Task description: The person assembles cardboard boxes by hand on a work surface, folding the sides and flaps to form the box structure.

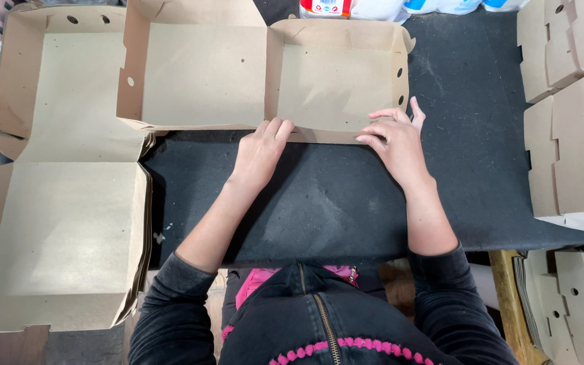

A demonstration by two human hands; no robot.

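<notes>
Brown cardboard box [272, 74], opened into two trays; left hand [258, 152] and right hand [397, 138] press flat on its front wall.

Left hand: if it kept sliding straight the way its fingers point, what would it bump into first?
The left hand points away from the person, fingertips already touching the near front flap of the open cardboard box. Going on, it would push that flap first, then probably slide over the box floor toward the back wall.

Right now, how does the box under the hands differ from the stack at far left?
The open box has its walls folded up, forming two trays; the left stack lies flat and unfolded. Both the left hand and the right hand press the box's near edge; nothing touches the stack. Both are plain brown cardboard with punched holes.
</notes>
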